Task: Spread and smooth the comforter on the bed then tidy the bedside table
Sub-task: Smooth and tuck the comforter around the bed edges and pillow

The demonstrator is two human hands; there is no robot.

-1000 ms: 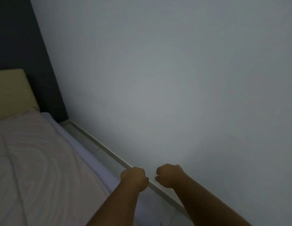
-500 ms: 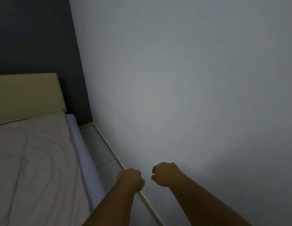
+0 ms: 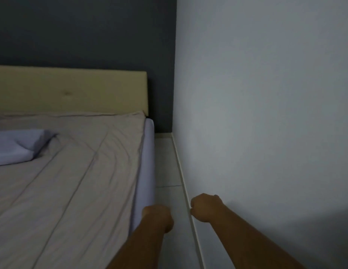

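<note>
A beige-grey comforter lies spread over the bed, lightly creased, reaching up to the tan headboard. A pale lilac pillow rests on it at the left. The lilac mattress side shows along the bed's right edge. My left hand is a closed fist just right of that edge, over the floor strip. My right hand is also a fist, close to the wall, holding nothing. The bedside table is out of view.
A narrow tiled floor strip runs between the bed and the white wall, with a pale skirting board along it. A dark wall stands behind the headboard. The room is dim.
The view has swung left: the bed, headboard and pillow now fill the left half. Both fists stay closed and close together, now beside the bed's right edge.
</note>
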